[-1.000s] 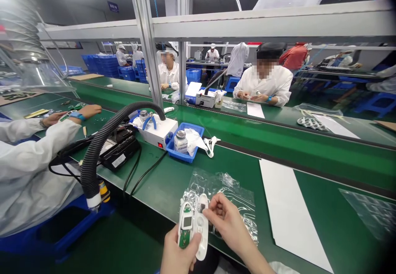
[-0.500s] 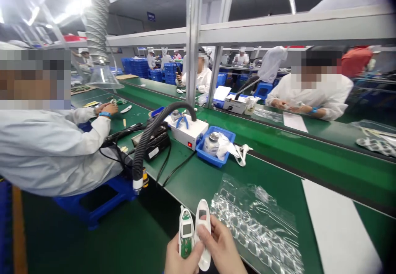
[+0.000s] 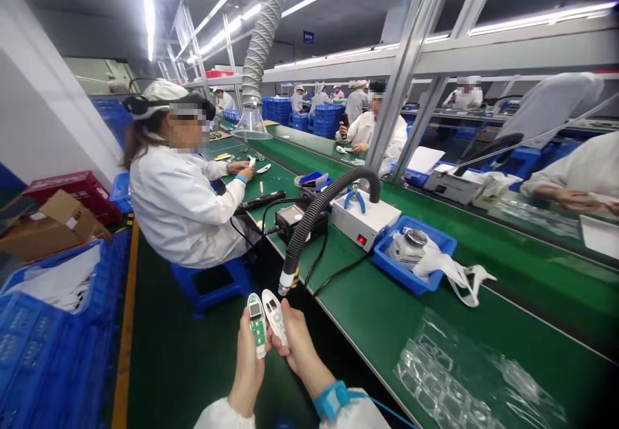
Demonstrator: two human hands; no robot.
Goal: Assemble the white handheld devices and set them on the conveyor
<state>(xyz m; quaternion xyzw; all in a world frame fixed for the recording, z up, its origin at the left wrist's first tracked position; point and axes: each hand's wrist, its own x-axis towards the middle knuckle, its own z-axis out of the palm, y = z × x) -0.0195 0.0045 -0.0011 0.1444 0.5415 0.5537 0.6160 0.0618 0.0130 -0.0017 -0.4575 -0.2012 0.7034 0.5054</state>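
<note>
My left hand (image 3: 247, 359) is closed round a white housing half with a green circuit board (image 3: 258, 329) and a small grey display in it. Close beside it, my right hand (image 3: 300, 339) grips a white housing cover (image 3: 274, 316) with a dark window and round button markings. Both pieces stand nearly upright, side by side, over the floor left of the bench edge. Just above the right hand hangs the end of a black corrugated hose (image 3: 309, 239). A blue wrist strap (image 3: 333, 400) is round my right wrist.
The hose runs to a white box (image 3: 345, 222) with blue pliers (image 3: 355, 200) on it. A blue tray (image 3: 411, 280) and clear plastic blister packaging (image 3: 445, 377) lie on the green bench (image 3: 358, 306). A seated co-worker (image 3: 186, 197) is left; blue crates (image 3: 43, 351) stand nearby.
The view has swung left, bringing crates and cartons in. Both hands have moved away from the bench edge, and the cover is now turned beside the circuit-board half, its buttons uncovered.
</note>
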